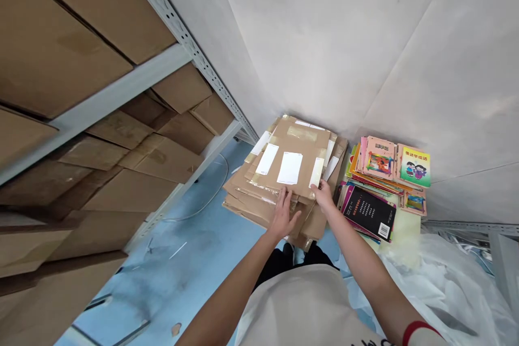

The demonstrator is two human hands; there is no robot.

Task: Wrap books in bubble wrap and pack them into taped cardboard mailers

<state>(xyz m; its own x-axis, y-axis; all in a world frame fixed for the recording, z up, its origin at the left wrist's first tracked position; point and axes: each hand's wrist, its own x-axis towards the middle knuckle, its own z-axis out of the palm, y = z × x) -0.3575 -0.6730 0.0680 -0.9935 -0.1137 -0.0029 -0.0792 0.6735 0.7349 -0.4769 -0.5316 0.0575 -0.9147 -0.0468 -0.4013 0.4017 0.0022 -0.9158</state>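
- Nearest, at bottom centre, we saw our two bare hands apart from each other: the left hand point(284, 219) lay spread, fingertips on the near edge of the top cardboard piece point(305, 146).
- Our right hand point(323, 195) met that piece's near right corner; we could not tell whether its fingers had closed underneath.
- The piece, with white labels point(290, 167), lay at centre frame atop a loose, uneven cardboard pile point(247, 206).
- We judged the step in hand to be handling or squaring that top piece; the next move seemed to call for both hands working evenly along the near edge, lest the pile slide.
- Right of centre, we had stacked books point(370, 213) beside the pile.
- At left, cartons point(68, 46) filled a metal rack point(109, 86).
- Farthest, a pale wall point(344, 38) spanned the upper frame.
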